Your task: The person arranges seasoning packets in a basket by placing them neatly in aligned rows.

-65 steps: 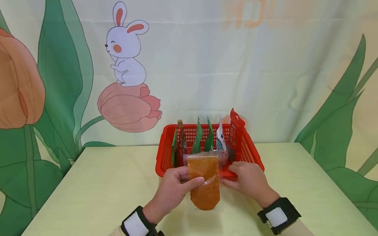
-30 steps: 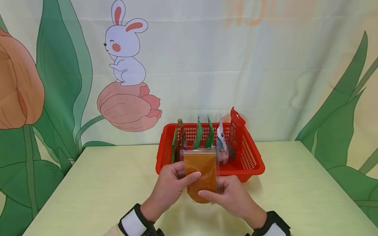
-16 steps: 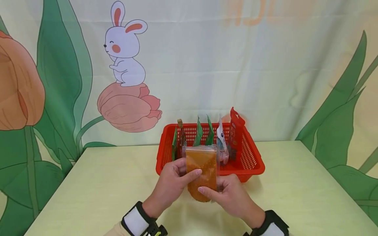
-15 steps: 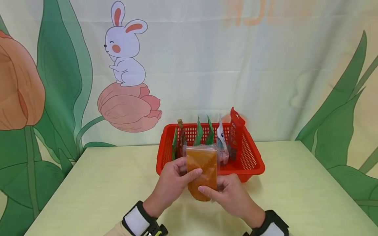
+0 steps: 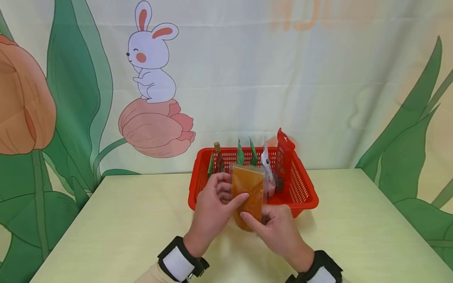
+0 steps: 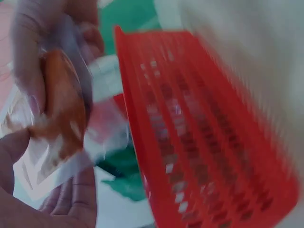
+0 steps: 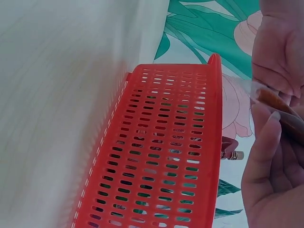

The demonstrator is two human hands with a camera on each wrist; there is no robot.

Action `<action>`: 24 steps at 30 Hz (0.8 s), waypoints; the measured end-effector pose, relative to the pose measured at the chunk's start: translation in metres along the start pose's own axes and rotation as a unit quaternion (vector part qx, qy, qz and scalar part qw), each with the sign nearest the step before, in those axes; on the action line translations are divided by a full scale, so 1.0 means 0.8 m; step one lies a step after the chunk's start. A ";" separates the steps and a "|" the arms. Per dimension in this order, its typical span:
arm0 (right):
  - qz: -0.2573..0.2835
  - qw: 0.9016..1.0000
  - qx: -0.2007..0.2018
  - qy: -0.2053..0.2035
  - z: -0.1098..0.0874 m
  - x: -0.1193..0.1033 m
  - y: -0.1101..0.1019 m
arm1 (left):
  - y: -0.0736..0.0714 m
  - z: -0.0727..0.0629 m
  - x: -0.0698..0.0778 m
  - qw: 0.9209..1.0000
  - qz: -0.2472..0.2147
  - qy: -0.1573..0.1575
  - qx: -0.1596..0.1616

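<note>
A clear zip-lock bag [image 5: 247, 181] of orange-brown seasoning stands nearly upright in the air before the red basket, leaning slightly. My left hand [image 5: 212, 208] holds its left side, thumb across the front and fingertips partly showing at the edge. Lower on the right, my right hand [image 5: 279, 232] pinches the bag, thumb in front and fingers behind. In the left wrist view, the bag [image 6: 64, 104] looks blurred between both hands. The right wrist view shows just a sliver of the bag [image 7: 273, 100] between the hands.
Behind the hands stands a red perforated basket [image 5: 301, 192]. Inside it are a cork-topped bottle [image 5: 218, 157], green packets [image 5: 253, 155], a white packet [image 5: 266, 165] and a red packet [image 5: 283, 157]. A printed cloth [image 5: 226, 78] hangs behind the pale table [image 5: 141, 220].
My right hand has left the basket's front edge and taken hold of the bag's lower right. Lately both hands have raised the bag slightly and tilted it, and the left fingers have shifted up its edge.
</note>
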State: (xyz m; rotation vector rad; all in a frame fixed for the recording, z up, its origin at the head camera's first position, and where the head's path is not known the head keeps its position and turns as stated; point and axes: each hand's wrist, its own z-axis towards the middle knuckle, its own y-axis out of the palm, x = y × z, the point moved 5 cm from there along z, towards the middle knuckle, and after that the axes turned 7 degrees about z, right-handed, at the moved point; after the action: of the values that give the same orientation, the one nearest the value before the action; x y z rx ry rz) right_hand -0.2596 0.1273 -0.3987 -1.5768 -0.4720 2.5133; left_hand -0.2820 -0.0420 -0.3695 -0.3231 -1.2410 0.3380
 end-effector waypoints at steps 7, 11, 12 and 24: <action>-0.056 0.997 0.044 -0.035 -0.002 -0.008 0.000 | 0.002 -0.002 0.011 0.987 0.156 0.031 0.023; -0.086 0.994 0.060 -0.038 -0.003 -0.013 0.003 | 0.003 -0.009 0.025 0.968 0.240 0.058 0.039; -0.093 0.993 0.063 -0.040 -0.003 -0.014 0.004 | 0.003 -0.011 0.028 0.963 0.258 0.067 0.040; -0.162 0.979 0.085 -0.088 -0.003 -0.029 0.012 | 0.014 -0.019 0.050 0.949 0.298 0.098 0.012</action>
State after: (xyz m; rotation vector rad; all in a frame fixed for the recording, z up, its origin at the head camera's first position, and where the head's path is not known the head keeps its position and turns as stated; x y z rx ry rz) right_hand -0.2471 0.1123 -0.3832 -1.1217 -0.4762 2.3779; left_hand -0.2566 -0.0156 -0.3441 -0.6962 -0.9206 0.8191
